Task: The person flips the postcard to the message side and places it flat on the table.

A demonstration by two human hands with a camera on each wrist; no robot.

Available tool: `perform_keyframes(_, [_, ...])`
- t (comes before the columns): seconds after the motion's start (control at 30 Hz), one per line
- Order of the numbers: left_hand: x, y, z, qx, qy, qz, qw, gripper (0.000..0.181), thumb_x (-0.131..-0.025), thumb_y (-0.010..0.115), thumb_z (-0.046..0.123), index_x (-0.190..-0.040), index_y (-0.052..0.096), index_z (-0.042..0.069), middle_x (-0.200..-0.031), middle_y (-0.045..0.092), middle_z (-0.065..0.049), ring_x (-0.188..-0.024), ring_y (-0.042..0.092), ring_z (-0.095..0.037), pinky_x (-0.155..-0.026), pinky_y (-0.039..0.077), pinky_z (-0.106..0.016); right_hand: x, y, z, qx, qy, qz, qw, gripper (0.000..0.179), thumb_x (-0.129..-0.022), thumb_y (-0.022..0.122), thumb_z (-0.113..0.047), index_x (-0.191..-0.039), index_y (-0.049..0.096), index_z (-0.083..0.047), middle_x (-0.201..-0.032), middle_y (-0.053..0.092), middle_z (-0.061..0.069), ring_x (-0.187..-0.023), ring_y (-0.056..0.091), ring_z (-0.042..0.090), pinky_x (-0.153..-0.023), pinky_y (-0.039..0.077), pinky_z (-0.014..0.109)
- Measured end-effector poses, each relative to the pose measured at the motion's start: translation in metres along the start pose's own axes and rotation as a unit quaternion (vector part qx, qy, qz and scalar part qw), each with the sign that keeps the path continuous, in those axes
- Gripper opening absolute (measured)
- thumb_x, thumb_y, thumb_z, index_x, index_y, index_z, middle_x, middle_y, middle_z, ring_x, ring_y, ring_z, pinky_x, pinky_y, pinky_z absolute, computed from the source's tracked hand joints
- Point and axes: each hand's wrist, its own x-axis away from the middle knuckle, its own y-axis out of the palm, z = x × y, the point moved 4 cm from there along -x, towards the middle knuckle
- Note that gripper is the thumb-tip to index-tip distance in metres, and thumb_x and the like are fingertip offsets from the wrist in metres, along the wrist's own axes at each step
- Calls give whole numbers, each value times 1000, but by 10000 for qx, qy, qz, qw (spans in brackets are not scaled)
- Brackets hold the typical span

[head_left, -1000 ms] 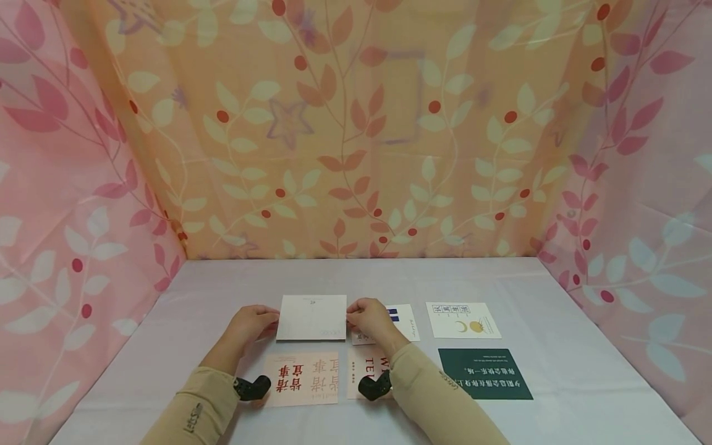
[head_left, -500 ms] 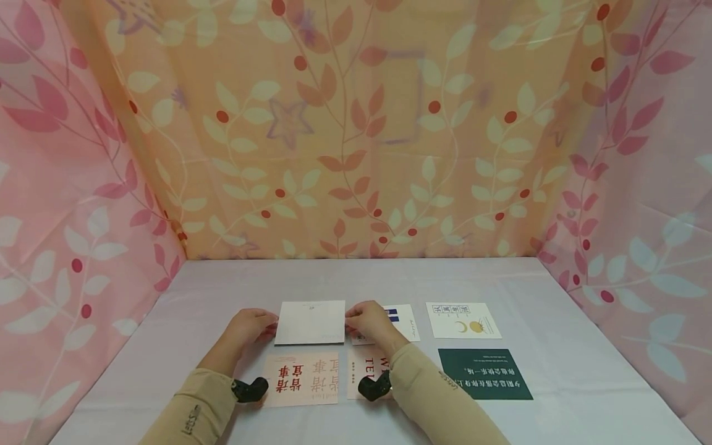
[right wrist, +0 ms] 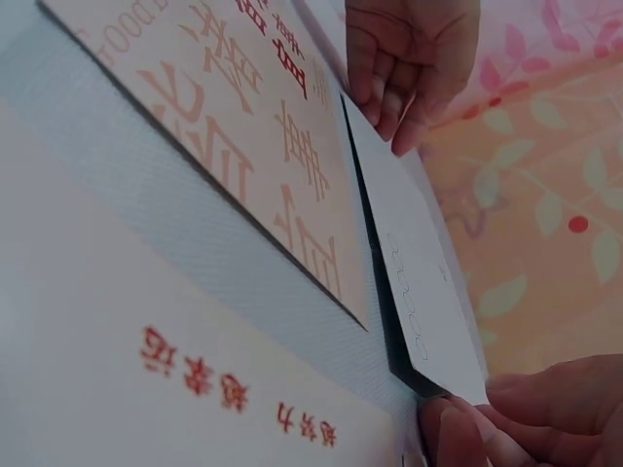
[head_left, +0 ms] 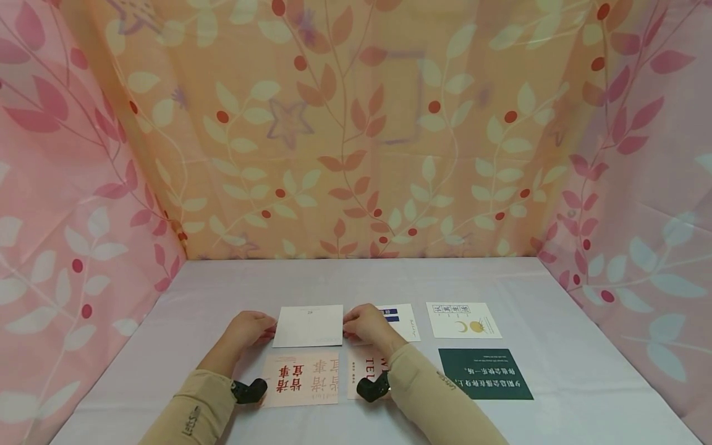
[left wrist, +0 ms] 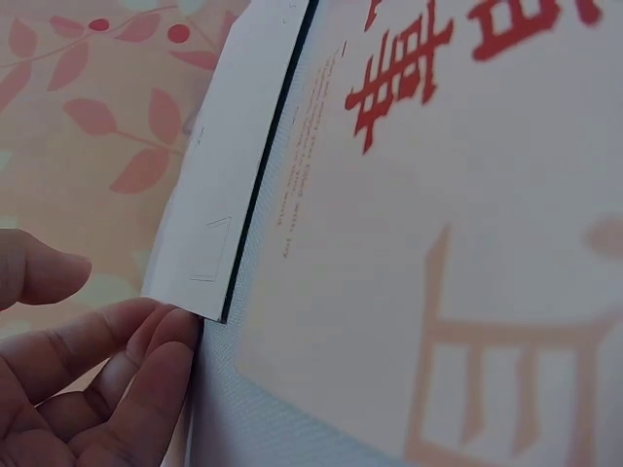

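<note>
A blank white card [head_left: 308,326] with faint printing lies level at the left end of the back row, close over the tabletop, with a dark strip under its near edge. My left hand [head_left: 253,327] has its fingertips at the card's left edge; in the left wrist view its thumb [left wrist: 49,272] stands apart from the card. At the opposite end my right hand [head_left: 369,322] pinches a corner, thumb [right wrist: 545,389] above and fingers below. Just in front lies a pink card [head_left: 300,378] with red characters.
Partly under my right forearm are a white card with blue blocks [head_left: 408,324] and a card with red lettering [head_left: 361,371]. Further right lie a white card with a moon and sun [head_left: 464,320] and a dark green card [head_left: 489,374]. Floral curtains [head_left: 356,154] enclose the white table [head_left: 222,278].
The blank white card has come down and slightly towards me and to the left. Both hands have moved with it. The other cards have stayed where they were.
</note>
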Motion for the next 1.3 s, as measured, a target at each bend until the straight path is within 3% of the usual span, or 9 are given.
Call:
perform_keyframes(0.5, [1,1,0,-183,71,54,9998,22,-89,53,11,-98,63,-7,-83,63,-10,-73,59,-17,-66,52,-28,2,2,-1,128,136,-47,9998,20,-83,64,-9,-102,66,-2,-79,64,4,-69,59,17,-64,51,28])
perform_keyframes(1.1, [0,2,4,-436,64,80,9990,21,-89,52,14,-93,63,-3,-82,61,-9,-74,57,-19,-65,50,-27,1,0,-3,105,109,31,9999,17,-82,65,-8,-97,67,-2,-78,63,4,-68,59,14,-62,51,26])
perform_keyframes(1.3, [1,0,5,-553,216,178,9981,20,-89,52,13,-89,64,-3,-81,60,-8,-74,55,-18,-64,50,-27,1,-3,-3,209,30,25,9998,15,-82,65,-10,-95,67,-4,-78,63,3,-68,59,15,-61,50,26])
